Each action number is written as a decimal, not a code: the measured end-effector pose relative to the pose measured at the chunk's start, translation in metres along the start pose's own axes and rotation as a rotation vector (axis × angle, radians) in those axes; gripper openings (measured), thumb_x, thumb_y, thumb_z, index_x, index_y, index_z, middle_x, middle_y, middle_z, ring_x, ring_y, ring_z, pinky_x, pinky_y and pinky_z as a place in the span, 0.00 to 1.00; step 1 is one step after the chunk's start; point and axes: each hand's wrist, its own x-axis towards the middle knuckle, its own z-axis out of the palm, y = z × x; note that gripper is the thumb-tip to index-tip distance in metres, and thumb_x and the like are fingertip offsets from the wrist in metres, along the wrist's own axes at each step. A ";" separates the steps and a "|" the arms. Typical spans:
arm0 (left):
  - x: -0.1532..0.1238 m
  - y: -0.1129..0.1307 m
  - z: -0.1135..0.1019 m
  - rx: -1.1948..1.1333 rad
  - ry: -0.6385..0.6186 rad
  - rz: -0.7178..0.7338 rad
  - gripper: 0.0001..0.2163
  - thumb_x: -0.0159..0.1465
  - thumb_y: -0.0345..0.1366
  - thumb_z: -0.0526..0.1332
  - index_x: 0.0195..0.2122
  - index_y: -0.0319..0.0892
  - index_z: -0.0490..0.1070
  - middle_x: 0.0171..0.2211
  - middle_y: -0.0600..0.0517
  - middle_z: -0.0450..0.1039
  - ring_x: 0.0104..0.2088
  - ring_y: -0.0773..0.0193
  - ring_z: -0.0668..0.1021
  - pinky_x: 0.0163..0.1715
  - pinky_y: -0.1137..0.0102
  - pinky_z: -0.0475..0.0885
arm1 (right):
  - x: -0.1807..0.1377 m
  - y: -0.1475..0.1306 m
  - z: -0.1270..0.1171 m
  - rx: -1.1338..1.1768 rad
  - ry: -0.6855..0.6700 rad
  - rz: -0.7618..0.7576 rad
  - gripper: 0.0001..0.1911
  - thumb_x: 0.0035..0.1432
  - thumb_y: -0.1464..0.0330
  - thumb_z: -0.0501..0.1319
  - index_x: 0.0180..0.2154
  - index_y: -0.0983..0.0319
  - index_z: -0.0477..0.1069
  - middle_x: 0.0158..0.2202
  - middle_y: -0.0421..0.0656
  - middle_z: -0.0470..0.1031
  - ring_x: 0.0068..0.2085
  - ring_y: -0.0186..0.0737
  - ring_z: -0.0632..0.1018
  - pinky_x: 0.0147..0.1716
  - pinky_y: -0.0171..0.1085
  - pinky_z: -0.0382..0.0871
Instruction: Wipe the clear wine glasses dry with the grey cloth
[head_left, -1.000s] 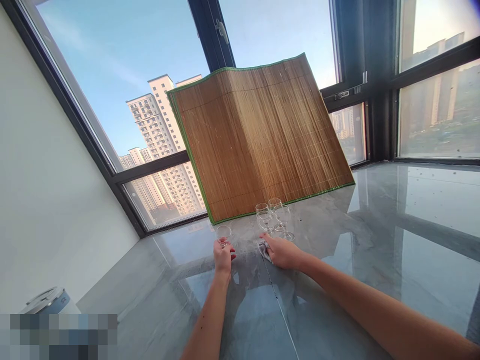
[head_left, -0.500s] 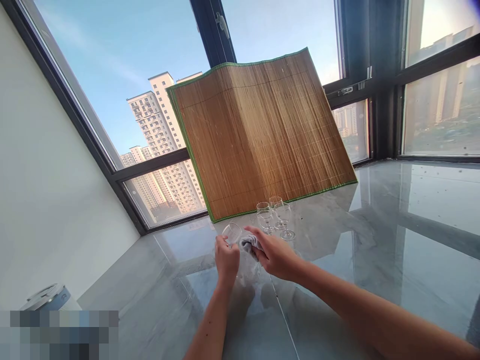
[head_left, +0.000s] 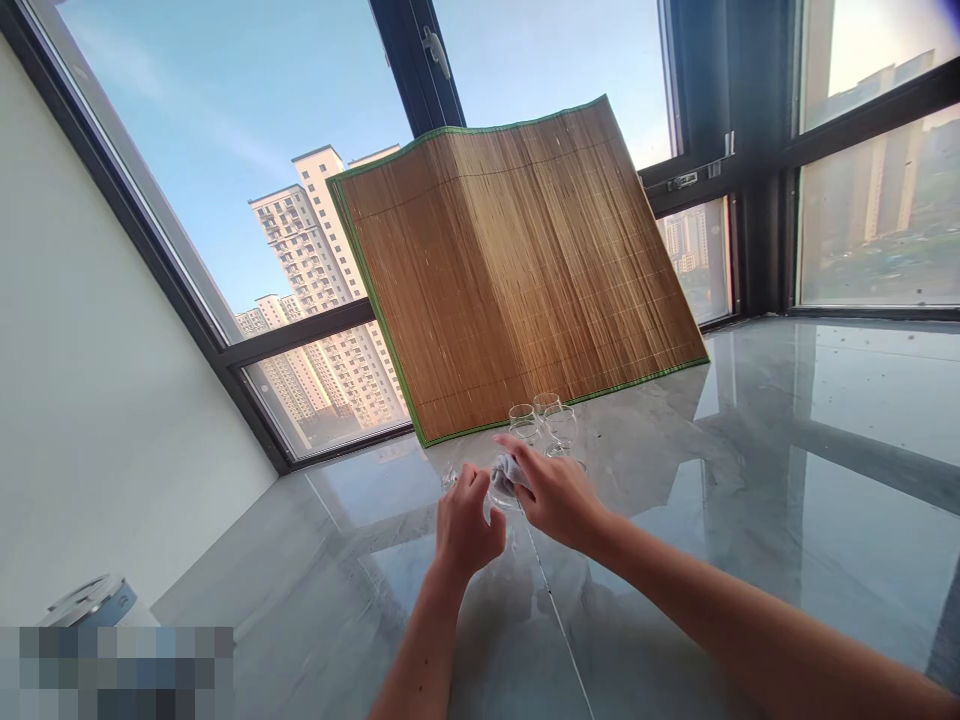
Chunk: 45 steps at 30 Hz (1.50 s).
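In front of the bamboo mat (head_left: 517, 280), the left hand (head_left: 469, 525) grasps a tilted glass (head_left: 448, 480) and the right hand (head_left: 559, 495) clutches a grey cloth (head_left: 506, 472), apparently at its bowl. The glass seems light, slippery and fragile, best held by its stem, which the left hand mostly hides.

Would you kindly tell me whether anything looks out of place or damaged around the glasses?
I see no spill or breakage. The one oddity is the brown, green-edged mat, standing on edge before the windows, behind the glasses; a mat would more usually lie flat.
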 end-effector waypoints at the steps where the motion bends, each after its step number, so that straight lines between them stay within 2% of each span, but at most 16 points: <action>1: -0.001 0.001 0.000 -0.018 -0.003 0.015 0.19 0.45 0.20 0.59 0.36 0.48 0.70 0.34 0.50 0.64 0.33 0.59 0.69 0.33 0.69 0.63 | 0.002 0.002 -0.002 0.023 0.039 0.026 0.32 0.55 0.75 0.54 0.61 0.57 0.54 0.48 0.46 0.77 0.35 0.42 0.77 0.33 0.35 0.61; 5: -0.003 0.002 0.001 -0.085 0.071 0.000 0.21 0.46 0.20 0.59 0.40 0.47 0.71 0.34 0.50 0.65 0.31 0.60 0.67 0.32 0.69 0.62 | 0.008 0.009 -0.006 0.175 0.208 0.108 0.27 0.57 0.73 0.53 0.58 0.58 0.55 0.42 0.44 0.77 0.35 0.41 0.76 0.34 0.36 0.62; 8: 0.000 -0.001 0.001 -0.131 0.219 -0.087 0.18 0.49 0.22 0.59 0.40 0.46 0.70 0.33 0.50 0.64 0.31 0.60 0.67 0.34 0.68 0.63 | 0.008 0.008 -0.003 0.290 0.284 0.118 0.25 0.58 0.72 0.53 0.57 0.58 0.54 0.41 0.43 0.76 0.34 0.39 0.75 0.35 0.35 0.63; 11: 0.003 -0.002 0.003 -0.097 0.292 -0.144 0.17 0.52 0.23 0.58 0.41 0.45 0.70 0.35 0.49 0.65 0.34 0.57 0.68 0.38 0.66 0.63 | 0.004 0.004 0.005 0.338 0.217 0.070 0.24 0.58 0.72 0.54 0.56 0.58 0.55 0.39 0.43 0.76 0.32 0.38 0.74 0.34 0.35 0.63; 16: 0.003 0.003 0.004 -0.056 0.207 -0.178 0.20 0.50 0.24 0.60 0.44 0.47 0.71 0.38 0.49 0.65 0.36 0.55 0.69 0.37 0.66 0.64 | 0.001 0.003 0.017 0.466 0.106 0.115 0.23 0.55 0.72 0.56 0.54 0.58 0.58 0.27 0.36 0.71 0.25 0.35 0.70 0.28 0.33 0.61; 18: 0.002 0.005 0.003 -0.113 0.197 -0.183 0.21 0.49 0.24 0.61 0.44 0.47 0.71 0.37 0.48 0.64 0.35 0.56 0.69 0.35 0.67 0.64 | 0.003 0.004 0.016 0.600 0.086 0.156 0.22 0.54 0.71 0.57 0.52 0.58 0.60 0.24 0.34 0.67 0.23 0.33 0.67 0.25 0.32 0.60; 22: 0.002 0.006 0.003 -0.299 0.221 -0.213 0.22 0.46 0.23 0.61 0.42 0.47 0.73 0.36 0.48 0.64 0.34 0.57 0.68 0.33 0.69 0.63 | 0.007 -0.002 0.004 0.896 -0.005 0.230 0.22 0.54 0.68 0.59 0.51 0.58 0.61 0.24 0.33 0.66 0.21 0.30 0.65 0.20 0.30 0.60; 24: 0.002 0.005 0.006 -0.385 0.231 -0.239 0.20 0.45 0.23 0.61 0.40 0.46 0.73 0.34 0.50 0.63 0.33 0.60 0.67 0.33 0.70 0.63 | 0.008 -0.005 -0.004 1.005 -0.069 0.267 0.23 0.54 0.65 0.60 0.52 0.58 0.61 0.23 0.32 0.65 0.18 0.28 0.63 0.15 0.29 0.57; 26: 0.003 0.004 0.011 -0.529 0.212 -0.328 0.16 0.46 0.26 0.60 0.38 0.45 0.71 0.31 0.53 0.62 0.28 0.65 0.66 0.29 0.71 0.62 | 0.010 -0.006 -0.009 1.067 -0.064 0.284 0.23 0.54 0.63 0.60 0.52 0.58 0.61 0.23 0.31 0.64 0.16 0.27 0.60 0.12 0.28 0.54; 30: 0.008 0.008 0.011 -1.087 0.204 -0.682 0.14 0.49 0.32 0.58 0.38 0.43 0.67 0.26 0.57 0.57 0.21 0.72 0.59 0.21 0.74 0.56 | 0.011 -0.002 -0.005 0.973 0.242 0.240 0.21 0.56 0.63 0.60 0.51 0.57 0.60 0.26 0.33 0.68 0.20 0.29 0.64 0.17 0.29 0.59; 32: 0.009 0.012 0.006 -1.331 0.169 -0.753 0.14 0.49 0.33 0.58 0.39 0.42 0.67 0.26 0.56 0.58 0.22 0.72 0.60 0.20 0.75 0.56 | 0.010 0.000 0.002 0.832 0.325 0.202 0.19 0.58 0.65 0.58 0.51 0.58 0.60 0.27 0.36 0.70 0.24 0.31 0.67 0.23 0.31 0.63; 36: 0.007 0.020 -0.004 -1.578 0.033 -0.714 0.15 0.49 0.34 0.59 0.39 0.40 0.70 0.30 0.50 0.62 0.25 0.69 0.63 0.18 0.76 0.56 | 0.004 0.004 0.015 0.504 0.236 0.184 0.20 0.59 0.68 0.54 0.54 0.58 0.58 0.29 0.39 0.73 0.27 0.35 0.71 0.31 0.35 0.65; 40: 0.002 0.017 -0.002 -1.705 0.028 -0.655 0.14 0.51 0.34 0.59 0.39 0.40 0.71 0.32 0.48 0.61 0.26 0.69 0.62 0.17 0.76 0.56 | 0.000 0.008 0.021 0.271 0.172 0.211 0.24 0.59 0.70 0.53 0.58 0.59 0.56 0.31 0.41 0.75 0.31 0.40 0.74 0.33 0.37 0.64; 43: 0.002 0.013 -0.001 -1.725 0.075 -0.612 0.13 0.52 0.34 0.59 0.39 0.41 0.71 0.33 0.48 0.62 0.26 0.69 0.62 0.18 0.76 0.56 | 0.002 0.009 0.021 0.272 0.158 0.226 0.23 0.58 0.70 0.54 0.56 0.59 0.59 0.28 0.40 0.73 0.29 0.40 0.73 0.32 0.37 0.64; 45: 0.003 0.010 -0.003 -1.716 0.112 -0.590 0.12 0.53 0.34 0.58 0.39 0.41 0.71 0.33 0.47 0.63 0.26 0.69 0.62 0.18 0.76 0.56 | 0.006 0.009 0.014 0.402 0.140 0.209 0.20 0.57 0.70 0.55 0.52 0.59 0.62 0.27 0.39 0.71 0.26 0.36 0.71 0.28 0.35 0.64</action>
